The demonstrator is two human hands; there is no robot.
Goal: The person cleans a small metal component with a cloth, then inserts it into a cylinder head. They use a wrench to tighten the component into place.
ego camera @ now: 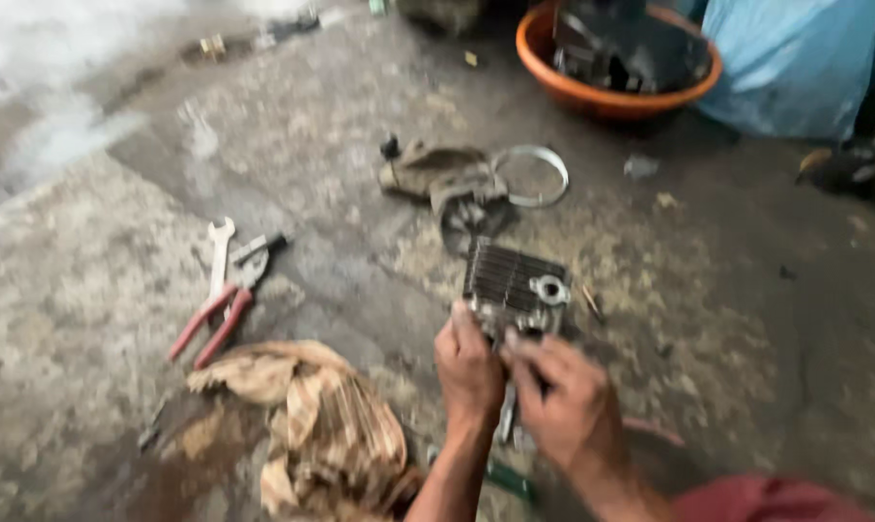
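While the finned engine cylinder (515, 282) sits on the concrete floor (746, 319), both hands clamp its near edge: left hand (468, 372) steadying, right hand (560, 394) pressing beside it. Advise firm, level support. Red-handled pliers (215, 319) and spanner (219, 253) lie well apart, leftward.

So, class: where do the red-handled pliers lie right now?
In the head view, the red-handled pliers lie on the concrete floor at left, beside a silver open-ended spanner, just above the crumpled brown rag.
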